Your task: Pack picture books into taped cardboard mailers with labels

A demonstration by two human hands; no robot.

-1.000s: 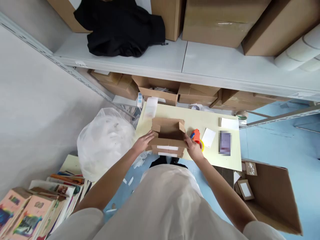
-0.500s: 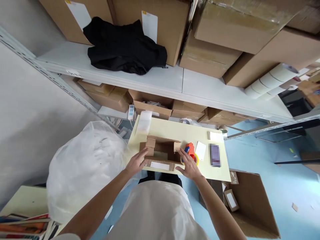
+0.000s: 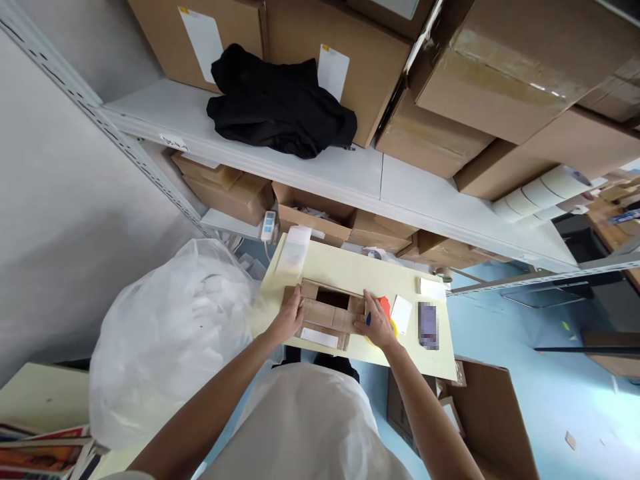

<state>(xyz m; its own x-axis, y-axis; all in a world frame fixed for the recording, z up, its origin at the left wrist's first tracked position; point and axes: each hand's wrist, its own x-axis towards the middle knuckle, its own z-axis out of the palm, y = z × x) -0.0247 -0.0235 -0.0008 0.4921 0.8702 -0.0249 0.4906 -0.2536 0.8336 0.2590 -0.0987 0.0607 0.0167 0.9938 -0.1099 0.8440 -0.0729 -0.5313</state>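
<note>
At lower centre, I saw the left hand [image 3: 287, 316] and right hand [image 3: 378, 325], fingers loosely curled, holding a cardboard carton [image 3: 325, 325] between them. Flap-folding seemed in hand; the next move probably called for pressing the front flap [image 3: 325, 312] flat.

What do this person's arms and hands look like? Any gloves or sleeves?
The left hand and right hand are ungloved. Both forearms are bare, with no watch, band or cable visible. A pale top covers the torso; only a sliver of sleeve shows. Any rings would be too small to tell.
</note>
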